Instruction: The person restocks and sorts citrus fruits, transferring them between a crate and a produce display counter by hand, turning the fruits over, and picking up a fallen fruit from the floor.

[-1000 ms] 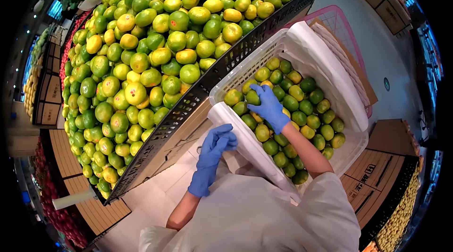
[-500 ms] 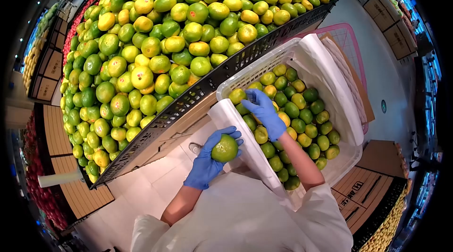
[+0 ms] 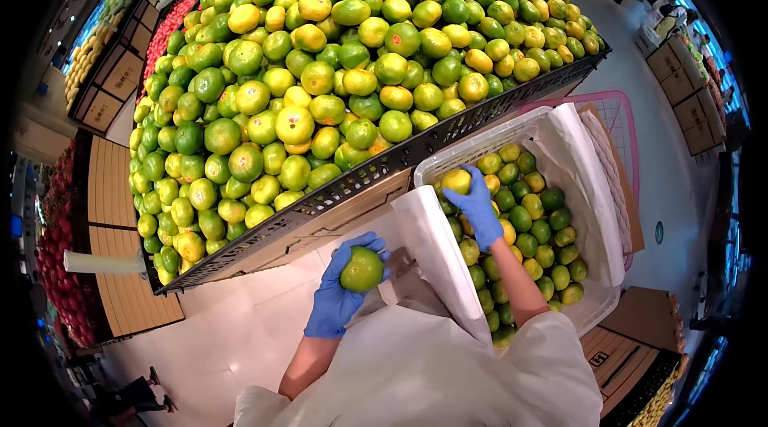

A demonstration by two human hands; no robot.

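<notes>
My left hand, in a blue glove, is wrapped round a green citrus fruit in front of my body. Over the white plastic crate, my right hand, gloved in blue as well, grips a yellow-green citrus fruit near the crate's far left corner. Many green and yellow fruits lie below and beside it in the crate. White lining hangs over the crate's near left side. Beyond stands a large heaped display of citrus fruits.
The black display rim runs diagonally between the heap and the crate. A pink basket shows behind the crate. Red fruit lies at the far left. A person's leg and shoe show at the lower left; people stand at the upper right.
A green fruit has come into my left hand, which was empty a second ago. My right hand has taken a yellow-green fruit from the crate. The whole view has shifted.
</notes>
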